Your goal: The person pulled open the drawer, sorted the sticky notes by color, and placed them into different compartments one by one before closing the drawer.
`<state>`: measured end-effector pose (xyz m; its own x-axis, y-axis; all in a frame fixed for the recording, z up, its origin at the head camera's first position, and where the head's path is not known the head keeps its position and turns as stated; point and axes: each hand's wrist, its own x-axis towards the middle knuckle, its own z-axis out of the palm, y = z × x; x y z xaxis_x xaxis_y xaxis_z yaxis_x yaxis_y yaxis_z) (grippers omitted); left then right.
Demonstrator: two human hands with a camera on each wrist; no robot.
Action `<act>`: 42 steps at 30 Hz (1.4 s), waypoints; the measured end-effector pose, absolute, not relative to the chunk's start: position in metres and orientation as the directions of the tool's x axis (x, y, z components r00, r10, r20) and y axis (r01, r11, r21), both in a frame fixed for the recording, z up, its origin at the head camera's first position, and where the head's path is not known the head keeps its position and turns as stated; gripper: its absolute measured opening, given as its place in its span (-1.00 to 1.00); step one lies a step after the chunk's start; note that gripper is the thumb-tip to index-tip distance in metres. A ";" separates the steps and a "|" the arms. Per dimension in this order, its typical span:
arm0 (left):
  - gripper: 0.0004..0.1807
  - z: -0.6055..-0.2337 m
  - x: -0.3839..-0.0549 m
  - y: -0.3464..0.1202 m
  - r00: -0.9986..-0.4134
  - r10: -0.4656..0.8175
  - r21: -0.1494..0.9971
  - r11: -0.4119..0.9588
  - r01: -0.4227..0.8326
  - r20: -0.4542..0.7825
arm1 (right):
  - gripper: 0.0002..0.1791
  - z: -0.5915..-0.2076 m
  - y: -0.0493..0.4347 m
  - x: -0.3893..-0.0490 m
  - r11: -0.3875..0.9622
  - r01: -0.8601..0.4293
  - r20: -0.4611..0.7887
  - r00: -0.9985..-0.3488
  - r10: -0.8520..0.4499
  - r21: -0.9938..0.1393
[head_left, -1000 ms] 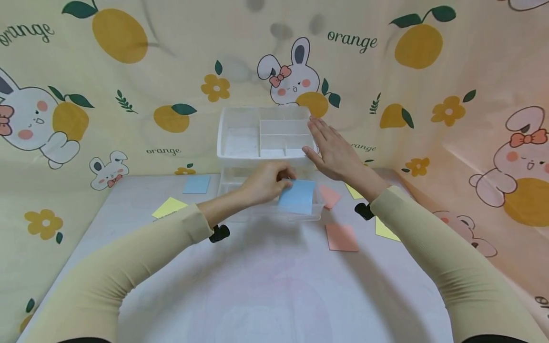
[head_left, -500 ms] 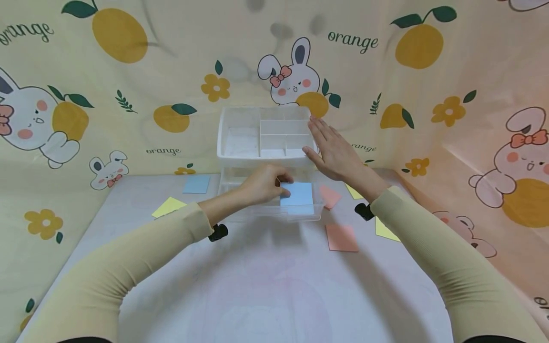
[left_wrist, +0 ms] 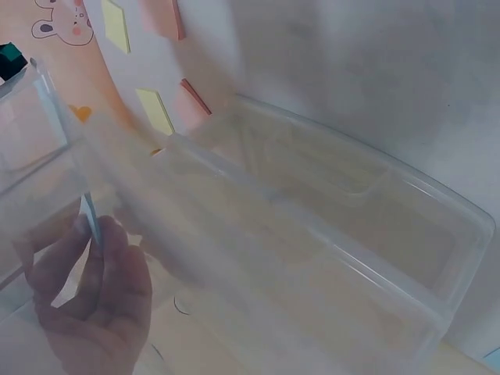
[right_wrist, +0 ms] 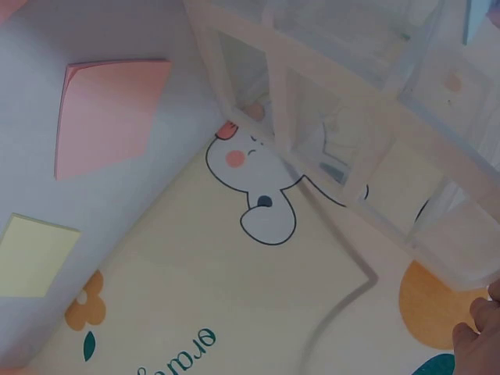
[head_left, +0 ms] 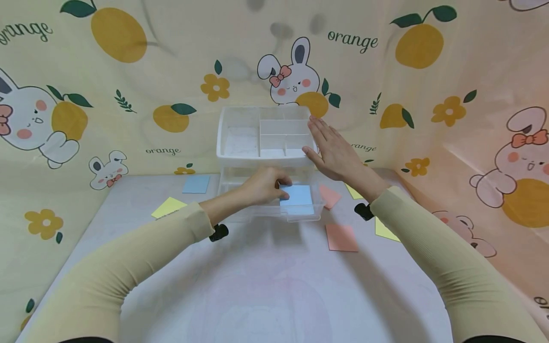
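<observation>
In the head view a clear plastic drawer unit (head_left: 266,161) with a divided top tray stands at the back of the table. One drawer (head_left: 253,211) is pulled out toward me. My left hand (head_left: 262,185) reaches over it and pinches the left edge of a blue sticky note pad (head_left: 300,196). The pad's lower part shows through the drawer's clear front. In the left wrist view, thumb and fingertips meet on the pad's thin edge (left_wrist: 91,219), seen through plastic. My right hand (head_left: 333,151) lies with straight fingers against the unit's right side.
A pink pad (head_left: 341,237) lies right of the drawer, another pink pad (head_left: 329,196) behind it. Yellow pads (head_left: 386,229) lie farther right. At left are a yellow pad (head_left: 168,207) and a blue pad (head_left: 196,184). A printed cloth (head_left: 171,62) hangs behind.
My left hand has lowered slightly, bringing the blue sticky note pad down into the drawer, behind its front. The pad looks shorter from above. My right hand has stayed in place.
</observation>
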<state>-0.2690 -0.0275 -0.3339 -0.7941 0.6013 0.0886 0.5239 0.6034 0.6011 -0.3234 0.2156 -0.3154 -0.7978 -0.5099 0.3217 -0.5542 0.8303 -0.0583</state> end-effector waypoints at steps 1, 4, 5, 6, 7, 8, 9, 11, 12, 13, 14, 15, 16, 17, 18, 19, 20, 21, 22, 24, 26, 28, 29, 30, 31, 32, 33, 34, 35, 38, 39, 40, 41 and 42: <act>-0.67 -0.334 -0.269 -0.027 -0.792 0.605 0.597 0.604 0.528 0.089 | -0.12 -0.315 0.215 -0.323 0.830 -0.555 0.323 -0.797 -0.510 -0.059; -0.67 -0.336 -0.270 -0.027 -0.785 0.612 0.575 0.610 0.545 0.094 | -0.12 -0.315 0.215 -0.323 0.831 -0.553 0.324 -0.797 -0.509 -0.057; -0.67 -0.336 -0.270 -0.027 -0.784 0.614 0.568 0.613 0.549 0.096 | -0.12 -0.315 0.215 -0.323 0.831 -0.553 0.324 -0.798 -0.508 -0.058; -0.67 -0.336 -0.270 -0.027 -0.782 0.616 0.559 0.616 0.555 0.097 | -0.12 -0.315 0.215 -0.323 0.832 -0.551 0.322 -0.799 -0.507 -0.058; -0.67 -0.337 -0.270 -0.027 -0.781 0.617 0.550 0.621 0.559 0.097 | -0.12 -0.314 0.215 -0.323 0.833 -0.550 0.320 -0.801 -0.506 -0.058; -0.67 -0.337 -0.270 -0.027 -0.781 0.617 0.546 0.624 0.559 0.095 | -0.12 -0.314 0.215 -0.323 0.834 -0.548 0.319 -0.802 -0.505 -0.056; -0.67 -0.336 -0.269 -0.027 -0.781 0.617 0.540 0.628 0.560 0.092 | -0.12 -0.314 0.214 -0.322 0.835 -0.547 0.317 -0.803 -0.505 -0.055; -0.66 -0.336 -0.269 -0.027 -0.784 0.616 0.533 0.637 0.557 0.083 | -0.12 -0.314 0.214 -0.322 0.836 -0.546 0.314 -0.805 -0.504 -0.056; -0.66 -0.336 -0.268 -0.026 -0.784 0.616 0.527 0.642 0.557 0.078 | -0.12 -0.314 0.214 -0.322 0.837 -0.545 0.313 -0.805 -0.504 -0.055; -0.66 -0.336 -0.268 -0.026 -0.785 0.616 0.524 0.646 0.556 0.074 | -0.12 -0.314 0.214 -0.322 0.836 -0.546 0.312 -0.805 -0.505 -0.056; -0.66 -0.335 -0.268 -0.026 -0.785 0.616 0.520 0.649 0.556 0.071 | -0.12 -0.314 0.214 -0.322 0.836 -0.546 0.313 -0.805 -0.504 -0.057; -0.66 -0.335 -0.267 -0.026 -0.786 0.615 0.517 0.652 0.555 0.068 | -0.13 -0.314 0.214 -0.322 0.836 -0.546 0.313 -0.805 -0.504 -0.058; -0.65 -0.335 -0.267 -0.026 -0.786 0.615 0.516 0.653 0.554 0.066 | -0.13 -0.314 0.214 -0.322 0.836 -0.546 0.314 -0.805 -0.504 -0.058; -0.65 -0.335 -0.267 -0.026 -0.786 0.614 0.514 0.655 0.554 0.066 | -0.12 -0.314 0.214 -0.323 0.836 -0.546 0.315 -0.805 -0.504 -0.058; -0.65 -0.335 -0.267 -0.026 -0.788 0.613 0.512 0.657 0.553 0.065 | -0.13 -0.314 0.214 -0.323 0.835 -0.547 0.315 -0.804 -0.504 -0.060; -0.65 -0.335 -0.267 -0.027 -0.788 0.612 0.511 0.658 0.553 0.064 | -0.13 -0.314 0.214 -0.323 0.834 -0.549 0.315 -0.804 -0.505 -0.062; -0.65 -0.335 -0.267 -0.027 -0.789 0.611 0.511 0.659 0.552 0.064 | -0.13 -0.314 0.214 -0.323 0.834 -0.548 0.316 -0.803 -0.505 -0.062; -0.65 -0.334 -0.267 -0.027 -0.789 0.611 0.510 0.660 0.552 0.064 | -0.13 -0.314 0.213 -0.323 0.834 -0.549 0.316 -0.803 -0.505 -0.063; -0.64 -0.334 -0.267 -0.027 -0.790 0.610 0.511 0.661 0.550 0.061 | -0.13 -0.314 0.213 -0.323 0.833 -0.549 0.317 -0.803 -0.505 -0.063; -0.64 -0.333 -0.267 -0.028 -0.791 0.609 0.520 0.660 0.543 0.054 | -0.13 -0.314 0.212 -0.322 0.832 -0.550 0.318 -0.802 -0.506 -0.065; -0.64 -0.332 -0.267 -0.029 -0.794 0.606 0.534 0.656 0.533 0.047 | -0.13 -0.314 0.212 -0.322 0.834 -0.548 0.318 -0.803 -0.503 -0.063; -0.63 -0.331 -0.266 -0.031 -0.798 0.602 0.558 0.650 0.517 0.039 | -0.13 -0.314 0.212 -0.322 0.836 -0.545 0.317 -0.805 -0.501 -0.063; -0.62 -0.330 -0.266 -0.032 -0.800 0.599 0.571 0.644 0.509 0.037 | -0.13 -0.314 0.212 -0.322 0.836 -0.545 0.317 -0.806 -0.501 -0.063; -0.61 -0.329 -0.266 -0.033 -0.801 0.598 0.581 0.639 0.503 0.036 | -0.13 -0.314 0.212 -0.322 0.837 -0.544 0.318 -0.806 -0.500 -0.064; -0.61 -0.329 -0.266 -0.035 -0.800 0.598 0.591 0.633 0.500 0.036 | -0.13 -0.315 0.213 -0.322 0.837 -0.543 0.319 -0.807 -0.498 -0.065; -0.60 -0.328 -0.265 -0.036 -0.799 0.600 0.601 0.625 0.498 0.038 | -0.13 -0.315 0.213 -0.322 0.838 -0.542 0.319 -0.807 -0.497 -0.066; -0.60 -0.328 -0.265 -0.037 -0.795 0.605 0.611 0.614 0.499 0.042 | -0.13 -0.315 0.213 -0.323 0.839 -0.541 0.320 -0.807 -0.496 -0.064; -0.59 -0.327 -0.265 -0.039 -0.792 0.608 0.618 0.606 0.501 0.046 | -0.13 -0.315 0.214 -0.323 0.839 -0.541 0.320 -0.807 -0.496 -0.065; -0.59 -0.327 -0.264 -0.040 -0.788 0.613 0.622 0.596 0.508 0.056 | -0.13 -0.316 0.214 -0.323 0.838 -0.541 0.321 -0.807 -0.496 -0.065; -0.58 -0.326 -0.264 -0.045 -0.764 0.638 0.622 0.560 0.547 0.097 | -0.12 -0.316 0.214 -0.324 0.840 -0.540 0.320 -0.807 -0.496 -0.058; -0.58 -0.326 -0.263 -0.047 -0.756 0.645 0.623 0.547 0.560 0.113 | -0.12 -0.316 0.214 -0.324 0.840 -0.540 0.320 -0.807 -0.496 -0.057; -0.58 -0.325 -0.263 -0.049 -0.748 0.651 0.621 0.536 0.573 0.129 | -0.12 -0.316 0.214 -0.323 0.840 -0.539 0.320 -0.807 -0.496 -0.060; -0.58 -0.324 -0.262 -0.051 -0.740 0.655 0.618 0.523 0.587 0.149 | -0.12 -0.316 0.214 -0.323 0.840 -0.539 0.321 -0.808 -0.495 -0.061; -0.58 -0.323 -0.262 -0.052 -0.734 0.658 0.618 0.509 0.599 0.169 | -0.12 -0.316 0.214 -0.323 0.841 -0.538 0.321 -0.808 -0.493 -0.062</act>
